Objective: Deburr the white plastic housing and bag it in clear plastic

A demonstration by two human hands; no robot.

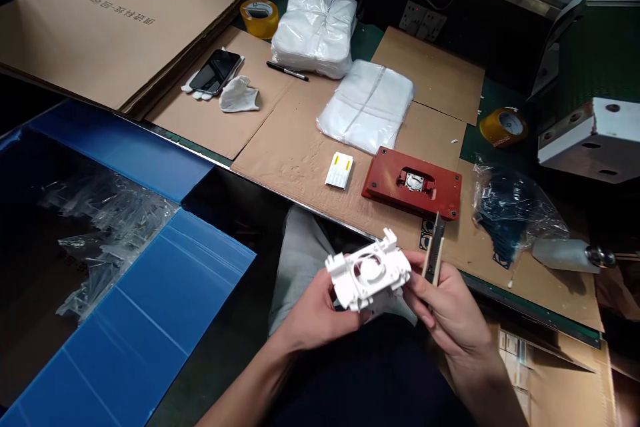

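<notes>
My left hand (325, 317) is closed around the lower left of a white moulded plastic part (370, 271), which has a round centre and clips along its edges. The part is tilted toward me above my lap. In my right hand (453, 310) is a slim utility knife (434, 250), its pointed end upward. Fingers of that hand also touch the right edge of the white part. On the bench just beyond lies a red fixture block (376, 180) with a small silvery piece (414, 181) in its recess. Left of the block sits a small white box-like piece (339, 170) with yellow marks.
Two plastic-wrapped white bundles (367, 107) (315, 33), tape rolls (259, 19) (503, 127), a phone (216, 71) and a glove (239, 95) lie on the cardboard-covered bench. A clear bag (520, 203) and bottle (565, 255) stand right. Lower left, a blue bin (195, 280) holds bagged parts (110, 240).
</notes>
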